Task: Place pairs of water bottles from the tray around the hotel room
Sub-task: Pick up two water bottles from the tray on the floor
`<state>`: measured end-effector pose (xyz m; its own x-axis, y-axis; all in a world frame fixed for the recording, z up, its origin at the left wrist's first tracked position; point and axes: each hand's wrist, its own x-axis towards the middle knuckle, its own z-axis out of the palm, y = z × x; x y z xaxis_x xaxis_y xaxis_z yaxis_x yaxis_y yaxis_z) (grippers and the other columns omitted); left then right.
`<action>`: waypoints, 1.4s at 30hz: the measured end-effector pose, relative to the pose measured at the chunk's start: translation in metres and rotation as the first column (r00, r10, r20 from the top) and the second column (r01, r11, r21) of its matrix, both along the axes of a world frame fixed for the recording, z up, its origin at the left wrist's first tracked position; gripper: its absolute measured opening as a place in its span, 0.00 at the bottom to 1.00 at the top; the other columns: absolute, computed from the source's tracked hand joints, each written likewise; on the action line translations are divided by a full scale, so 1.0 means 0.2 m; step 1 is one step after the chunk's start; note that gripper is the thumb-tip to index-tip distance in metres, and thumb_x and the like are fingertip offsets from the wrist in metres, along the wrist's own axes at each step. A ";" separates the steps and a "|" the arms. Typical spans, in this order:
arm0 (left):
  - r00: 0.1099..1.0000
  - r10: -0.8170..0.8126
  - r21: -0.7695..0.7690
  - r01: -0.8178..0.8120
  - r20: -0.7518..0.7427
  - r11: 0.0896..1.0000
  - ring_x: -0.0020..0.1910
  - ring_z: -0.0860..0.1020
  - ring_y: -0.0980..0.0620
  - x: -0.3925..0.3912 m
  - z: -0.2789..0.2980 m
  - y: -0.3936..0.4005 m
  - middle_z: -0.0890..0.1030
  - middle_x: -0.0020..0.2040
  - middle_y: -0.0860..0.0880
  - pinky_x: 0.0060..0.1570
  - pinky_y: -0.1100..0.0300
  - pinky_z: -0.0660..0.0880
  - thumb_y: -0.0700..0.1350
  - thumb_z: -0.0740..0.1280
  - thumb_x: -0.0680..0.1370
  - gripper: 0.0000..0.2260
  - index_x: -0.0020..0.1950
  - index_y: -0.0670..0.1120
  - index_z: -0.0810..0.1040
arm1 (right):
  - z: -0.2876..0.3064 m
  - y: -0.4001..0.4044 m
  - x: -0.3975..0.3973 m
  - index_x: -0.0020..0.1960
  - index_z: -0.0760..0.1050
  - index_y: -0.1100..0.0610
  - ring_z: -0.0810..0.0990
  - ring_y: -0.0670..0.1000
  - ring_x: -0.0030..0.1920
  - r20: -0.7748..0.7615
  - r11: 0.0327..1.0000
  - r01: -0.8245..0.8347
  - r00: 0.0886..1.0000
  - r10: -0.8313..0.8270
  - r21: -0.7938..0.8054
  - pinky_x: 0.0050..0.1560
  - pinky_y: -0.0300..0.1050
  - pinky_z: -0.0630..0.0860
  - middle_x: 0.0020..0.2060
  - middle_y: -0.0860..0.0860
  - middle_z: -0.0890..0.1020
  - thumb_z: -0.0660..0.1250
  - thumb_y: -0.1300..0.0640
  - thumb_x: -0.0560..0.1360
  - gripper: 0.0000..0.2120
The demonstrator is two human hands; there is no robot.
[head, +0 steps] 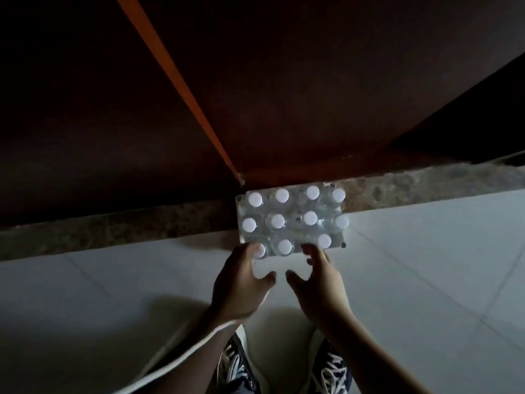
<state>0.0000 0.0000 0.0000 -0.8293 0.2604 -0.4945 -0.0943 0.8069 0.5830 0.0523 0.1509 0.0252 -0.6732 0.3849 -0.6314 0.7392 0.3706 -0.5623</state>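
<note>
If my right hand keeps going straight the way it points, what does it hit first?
Probably the near row of bottles in the tray; the right hand reaches toward them, though depth is unclear.

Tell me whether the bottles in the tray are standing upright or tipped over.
Upright. The bottles show round white caps facing the camera in neat rows within the tray, seen from above; none lies on its side.

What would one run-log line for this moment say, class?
left hand: at near-left bottle, grip unclear | right hand: open, reaching for tray | tray: on floor by doorway, white-capped bottles upright
</note>
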 end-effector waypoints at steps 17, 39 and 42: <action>0.974 0.076 0.085 -0.059 -0.212 0.995 0.47 0.83 0.56 -0.05 -0.48 -0.06 0.84 0.46 0.59 0.46 0.59 0.78 0.52 0.76 0.69 0.15 0.53 0.57 0.78 | -0.63 -0.09 -0.07 0.65 0.72 0.45 0.81 0.51 0.53 -0.180 0.992 0.120 0.977 -0.111 0.038 0.47 0.41 0.71 0.54 0.46 0.84 0.78 0.48 0.66 0.30; 0.989 0.039 0.669 0.065 -0.139 0.741 0.53 0.83 0.57 -0.68 3.02 0.24 0.86 0.51 0.58 0.54 0.61 0.79 0.50 0.79 0.57 0.28 0.57 0.59 0.80 | 2.91 0.49 -0.55 0.53 0.75 0.48 0.84 0.48 0.45 -0.713 0.988 -0.080 0.700 -0.038 -0.131 0.44 0.49 0.81 0.44 0.47 0.84 0.77 0.53 0.64 0.20; 0.990 0.038 0.795 0.088 -0.138 0.600 0.53 0.83 0.47 -0.61 3.55 0.29 0.85 0.48 0.50 0.51 0.53 0.78 0.49 0.80 0.60 0.27 0.56 0.46 0.78 | 3.51 0.52 -0.48 0.54 0.75 0.46 0.84 0.43 0.42 -0.778 0.990 -0.078 0.627 -0.044 -0.119 0.40 0.41 0.80 0.43 0.43 0.84 0.76 0.52 0.64 0.20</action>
